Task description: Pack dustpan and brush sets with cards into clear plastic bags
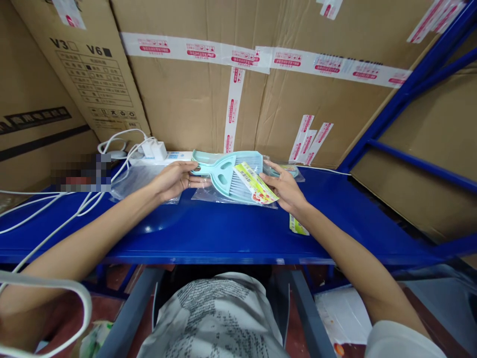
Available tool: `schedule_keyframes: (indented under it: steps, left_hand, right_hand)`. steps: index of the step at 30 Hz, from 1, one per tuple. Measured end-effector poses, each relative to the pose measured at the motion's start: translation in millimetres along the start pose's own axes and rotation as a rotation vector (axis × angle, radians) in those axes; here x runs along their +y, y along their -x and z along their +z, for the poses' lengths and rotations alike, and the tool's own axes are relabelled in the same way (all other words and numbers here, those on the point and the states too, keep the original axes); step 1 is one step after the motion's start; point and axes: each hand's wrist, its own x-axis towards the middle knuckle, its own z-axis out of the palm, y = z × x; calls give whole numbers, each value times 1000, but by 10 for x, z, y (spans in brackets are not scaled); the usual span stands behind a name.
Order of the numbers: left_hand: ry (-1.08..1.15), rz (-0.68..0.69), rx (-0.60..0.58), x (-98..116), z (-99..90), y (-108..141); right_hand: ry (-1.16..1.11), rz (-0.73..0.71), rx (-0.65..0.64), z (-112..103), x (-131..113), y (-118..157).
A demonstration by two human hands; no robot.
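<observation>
A pale mint-green dustpan (222, 171) with a ribbed pan is held above the blue table. My left hand (172, 180) grips its handle between thumb and fingers. My right hand (286, 189) is at the pan's far right edge, its thumb by a yellow-green printed card (256, 185) that lies slantwise across the ribs. Clear plastic film (203, 195) spreads beneath the dustpan. Another mint-green piece (203, 155) shows behind the handle; its kind is partly hidden. Just behind my right hand lies a bagged mint-green item (294, 170).
The blue table (216, 228) has cardboard boxes (186, 99) standing along its back. A white power strip (179, 156) with plugs and cables sits at the back left. Clear bags (137, 181) lie left of centre. Another yellow-green card (298, 226) lies under my right forearm.
</observation>
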Motion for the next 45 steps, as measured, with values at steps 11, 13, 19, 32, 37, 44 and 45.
schedule_keyframes:
  steps: [11,13,19,32,37,44,45]
  left_hand:
    - [55,34,34,90,-71,-44]
    - [80,39,37,76,-71,-41]
    - [55,25,20,54,-30,-5]
    - [-14,81,-80,9,-10,25]
    - [-21,73,-93,11,6,53]
    - [17,66,-80,-10,13,46]
    - [18,73,-84,-13,16,46]
  right_hand:
    - [104,-165,-36,61,-138,106]
    - [146,-150,-127,51,-144,98]
    - [210,-133,-287,8,-92,53]
    - [370,-293,-259,-40,-21,19]
    - [449,-271,-352,-7,31,22]
    - [460,-357,-246,14,14,30]
    - [460,-365,-204,19,18,34]
